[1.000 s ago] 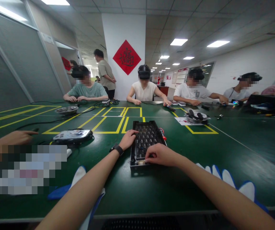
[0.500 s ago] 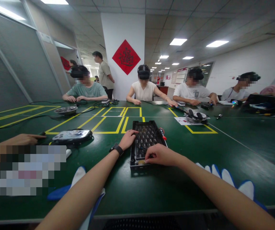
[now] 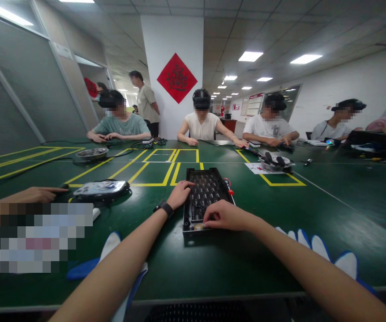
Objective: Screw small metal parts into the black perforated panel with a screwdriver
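Note:
A black rectangular case lies on the green table in front of me, with rows of small metal pieces inside. My left hand, a dark band at its wrist, rests over the case's left edge with fingers stretched onto the inner part. At the near right corner, my right hand is closed, thumb and fingertips pinched together just inside the case. Whatever those fingertips hold is too small to make out. Beside them in the near compartment sits a small yellowish piece.
Blue-and-white gloves lie near my right forearm; another glove is by my left. A red-and-metal item stands against the case's right side. Another person's hand reaches in at left, near a phone-like device. Several people sit opposite.
Both my hands stay in nearly the same place on the case. My right fingertips shift only slightly, if at all.

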Tool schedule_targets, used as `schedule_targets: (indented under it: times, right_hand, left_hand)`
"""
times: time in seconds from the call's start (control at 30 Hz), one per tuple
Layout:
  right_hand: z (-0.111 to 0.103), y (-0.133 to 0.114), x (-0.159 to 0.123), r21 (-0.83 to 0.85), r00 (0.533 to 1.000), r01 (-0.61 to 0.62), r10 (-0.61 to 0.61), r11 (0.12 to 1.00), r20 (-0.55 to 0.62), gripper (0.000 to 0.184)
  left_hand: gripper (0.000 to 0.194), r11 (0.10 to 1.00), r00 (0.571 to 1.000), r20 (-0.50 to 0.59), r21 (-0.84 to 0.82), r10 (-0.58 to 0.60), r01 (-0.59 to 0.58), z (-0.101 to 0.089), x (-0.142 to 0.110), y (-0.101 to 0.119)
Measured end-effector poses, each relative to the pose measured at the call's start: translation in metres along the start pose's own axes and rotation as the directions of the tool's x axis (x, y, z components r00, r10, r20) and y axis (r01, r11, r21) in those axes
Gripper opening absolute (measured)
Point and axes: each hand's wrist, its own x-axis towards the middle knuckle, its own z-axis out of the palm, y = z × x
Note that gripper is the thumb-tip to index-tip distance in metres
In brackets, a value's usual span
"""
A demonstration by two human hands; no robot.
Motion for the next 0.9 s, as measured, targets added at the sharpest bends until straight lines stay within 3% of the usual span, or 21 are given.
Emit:
schedule_targets:
  times: [0.2,0.57,0.9]
  right_hand:
    - [0.0024,0.0025,0.0017,0.015,0.998,0.018,-0.017,1.0,-0.061,0.028]
    - [-0.0005,-0.0027,0.0004,-0.06,0.998,0.058,-0.058,0.996,0.011,0.026]
    - [0.0005,-0.0028,0.0,-0.066,0.997,0.05,-0.053,0.997,-0.053,0.025]
  left_hand:
    - [0.036,1.0,1.0,0.009,0.003,-0.014,0.014,-0.0005,0.0004,-0.0001]
    - [0.036,1.0,1.0,0.013,0.001,-0.018,0.018,-0.0014,-0.0003,0.0018]
    - [0.037,1.0,1.0,0.009,0.009,-0.002,0.002,-0.0013,-0.0012,0.0019]
